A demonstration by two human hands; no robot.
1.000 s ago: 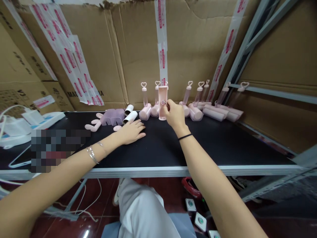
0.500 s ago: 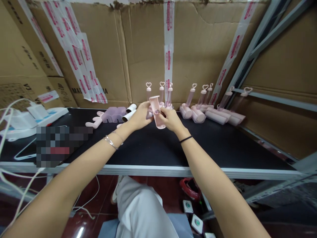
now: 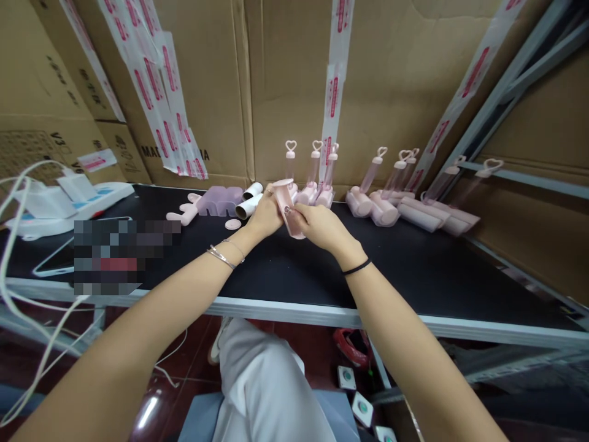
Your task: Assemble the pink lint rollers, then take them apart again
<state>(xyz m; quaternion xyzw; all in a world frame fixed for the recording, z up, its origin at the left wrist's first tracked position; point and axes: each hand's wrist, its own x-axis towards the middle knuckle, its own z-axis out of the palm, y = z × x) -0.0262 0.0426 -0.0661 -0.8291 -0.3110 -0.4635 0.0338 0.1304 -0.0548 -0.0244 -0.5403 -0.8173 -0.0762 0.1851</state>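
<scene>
On the black, flat tabletop (image 3: pixel 285 270), both bare hands now hold the pale-pink trough-shaped plastic piece (image 3: pixel 291 223) at twelve o'clock.

At three from it sits a row of pale-pink plastic cylinders (image 3: pixel 384 212); at nine, the translucent purple ridged plastic block (image 3: pixel 221 200). The left hand (image 3: pixel 265 216), on the tabletop a second ago, now curls around the piece's left side, making this two-handed work; the right hand (image 3: pixel 324 227) pinches its right edge. Near ten lie two white hollow tubes (image 3: pixel 251 206); past eight, the pale-pink round disc (image 3: pixel 232 224).

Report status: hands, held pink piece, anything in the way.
Right hand gripping pink piece, tilted. Left hand against its side, grip partly hidden. White tubes beside left hand; nothing visibly blocking.
</scene>
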